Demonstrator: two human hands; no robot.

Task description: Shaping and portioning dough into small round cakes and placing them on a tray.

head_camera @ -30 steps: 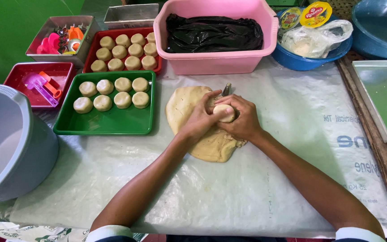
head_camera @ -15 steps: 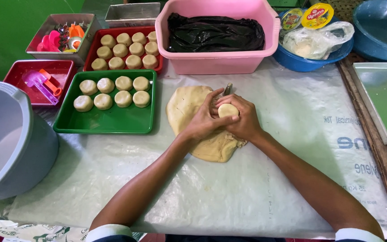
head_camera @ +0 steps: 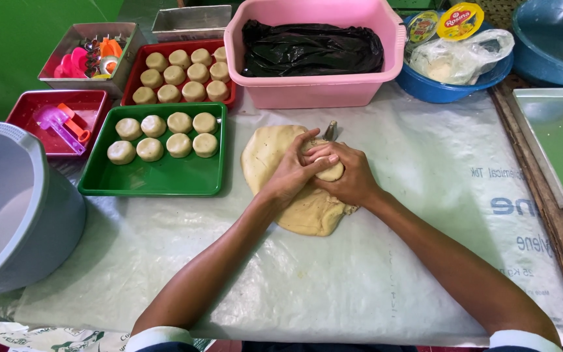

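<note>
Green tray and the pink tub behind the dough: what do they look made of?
The green rectangular tray holding the round dough pieces looks like moulded plastic: even colour, glossy floor, rounded rim. The pink rectangular tub also looks plastic, with smooth, slightly shiny walls and a thick rolled lip. Neither shows the grey sheen of metal.

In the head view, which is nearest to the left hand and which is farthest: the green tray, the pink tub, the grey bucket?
From the left hand:
1. Green tray, just to its left, holding dough rounds.
2. Pink tub, beyond it at the back of the table, with a black bag inside.
3. Grey bucket, at the far left edge.
</note>
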